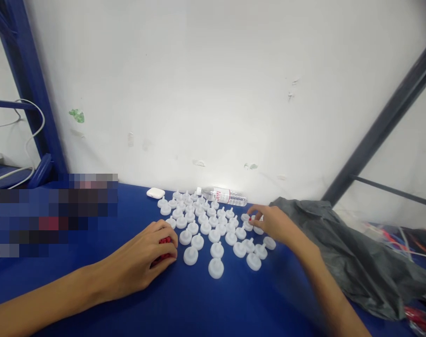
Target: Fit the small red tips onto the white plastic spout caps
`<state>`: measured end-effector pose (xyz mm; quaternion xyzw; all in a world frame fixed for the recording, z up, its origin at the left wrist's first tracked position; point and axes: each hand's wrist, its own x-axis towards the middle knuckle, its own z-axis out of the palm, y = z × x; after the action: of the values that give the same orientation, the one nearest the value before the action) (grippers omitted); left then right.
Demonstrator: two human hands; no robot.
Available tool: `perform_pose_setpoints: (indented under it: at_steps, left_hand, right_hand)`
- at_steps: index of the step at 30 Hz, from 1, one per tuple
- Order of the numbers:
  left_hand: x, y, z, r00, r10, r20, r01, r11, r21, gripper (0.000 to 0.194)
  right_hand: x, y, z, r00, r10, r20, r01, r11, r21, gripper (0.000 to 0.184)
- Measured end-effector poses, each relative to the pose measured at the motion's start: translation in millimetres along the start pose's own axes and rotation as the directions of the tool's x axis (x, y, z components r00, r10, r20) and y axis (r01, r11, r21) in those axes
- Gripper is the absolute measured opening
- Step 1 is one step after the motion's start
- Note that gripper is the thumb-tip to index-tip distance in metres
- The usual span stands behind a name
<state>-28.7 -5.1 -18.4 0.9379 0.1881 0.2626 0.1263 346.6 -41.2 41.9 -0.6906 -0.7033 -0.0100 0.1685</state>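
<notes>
My left hand rests on the blue surface, fingers curled round a cluster of small red pieces; their exact kind is too small to tell. Many white round caps with thin upright spouts stand grouped between my hands. At the right side of the group, my right hand reaches over the caps, with thumb and fingers pinched on one small red piece. That piece is close to a white cap's top; whether they touch I cannot tell. My right fingers partly cover a few caps.
Behind the caps, a clear plastic bottle lies against the wall. A small white case is to its left. Dark grey fabric lies at the right, near a metal frame post. Blurred blocks hide part of the left side.
</notes>
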Motion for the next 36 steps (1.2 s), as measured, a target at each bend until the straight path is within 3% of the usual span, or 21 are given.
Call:
perform_pose_setpoints:
  at_steps: [5,7,9,11,12,14,18,22,26,31,36]
  left_hand:
    - [0,2,-2.0,1.000,-0.003,0.023,0.002,1.000,0.013,0.021]
    - [0,2,-2.3,1.000,-0.012,0.023,0.012,1.000,0.022,0.018]
    - [0,1,-1.5,1.000,-0.018,0.019,0.018,1.000,0.017,0.016]
    - [0,-1,0.4,0.999,-0.022,0.025,0.021,1.000,0.003,0.016]
    - [0,-2,1.5,0.999,-0.024,0.026,0.024,1.000,-0.001,0.018]
    - [0,-5,3.4,0.999,-0.025,0.027,0.025,1.000,0.003,0.020]
    - [1,-7,4.5,1.000,-0.005,0.017,0.005,1.000,0.004,0.020]
    - [3,-4,2.3,0.999,0.038,-0.036,-0.039,0.999,-0.019,0.017]
    - [4,-2,1.4,0.986,0.088,-0.140,-0.088,0.996,0.004,0.016]
    - [3,-3,-1.2,0.955,0.162,-0.248,-0.141,0.985,0.100,0.011]
    - [6,1,-7.9,0.921,0.241,-0.308,-0.194,0.966,0.173,0.011]
  right_hand:
    - [-6,3,-21,1.000,0.026,0.002,-0.026,0.999,0.045,0.019]
    - [-11,6,-31,0.993,0.034,0.111,-0.048,0.991,0.126,0.023]
    - [-14,11,-38,0.934,0.044,0.355,-0.136,0.961,0.239,0.025]
    - [-15,17,-38,0.816,0.035,0.577,-0.242,0.927,0.286,0.041]
    - [-14,20,-36,0.775,0.032,0.632,-0.266,0.922,0.281,0.047]
    - [-12,23,-31,0.757,0.027,0.652,-0.265,0.926,0.270,0.044]
    - [-13,21,-29,0.816,0.005,0.578,-0.208,0.935,0.286,0.025]
    - [-20,6,-45,0.946,0.000,0.323,-0.123,0.925,0.360,0.025]
    - [-21,-20,-45,0.987,-0.047,0.156,-0.032,0.882,0.470,0.026]
    - [-19,-63,-7,0.966,-0.251,-0.066,0.258,0.898,0.357,0.020]
    - [-29,-94,28,0.858,-0.485,-0.170,0.514,0.821,0.247,0.026]
